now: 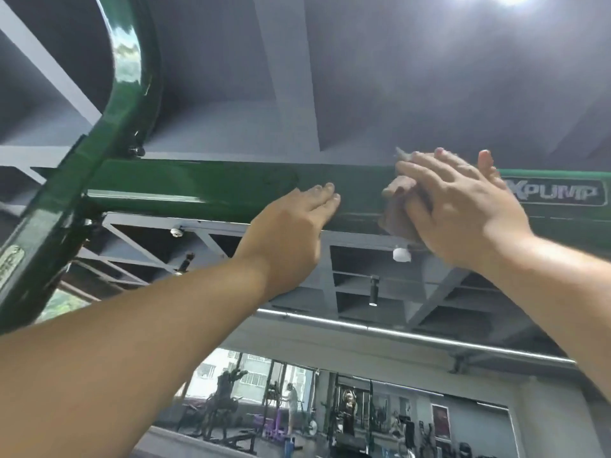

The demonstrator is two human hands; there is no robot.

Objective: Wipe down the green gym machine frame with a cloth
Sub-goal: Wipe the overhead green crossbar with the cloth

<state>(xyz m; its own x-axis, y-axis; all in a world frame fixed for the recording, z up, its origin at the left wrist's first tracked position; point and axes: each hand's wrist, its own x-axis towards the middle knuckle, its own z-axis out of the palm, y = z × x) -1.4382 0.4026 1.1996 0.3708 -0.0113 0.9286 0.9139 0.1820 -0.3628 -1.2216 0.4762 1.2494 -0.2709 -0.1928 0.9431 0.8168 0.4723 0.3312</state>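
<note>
The green gym machine frame [198,190] runs as a horizontal beam overhead, joined at the left to a curved green upright. My left hand [291,223] rests flat against the beam's lower face, fingers straight. My right hand [459,206] presses a brownish cloth [396,209] against the beam with straight, spread fingers. The cloth is mostly hidden under that hand; a corner pokes out above the beam. A grey brand plate [562,192] sits on the beam just right of the hand.
The curved green upright [129,71] rises at the left, with a bolt at its joint [136,150]. Grey ceiling beams and a spotlight [373,289] lie behind. Far below, gym machines and a person [292,408] stand by windows.
</note>
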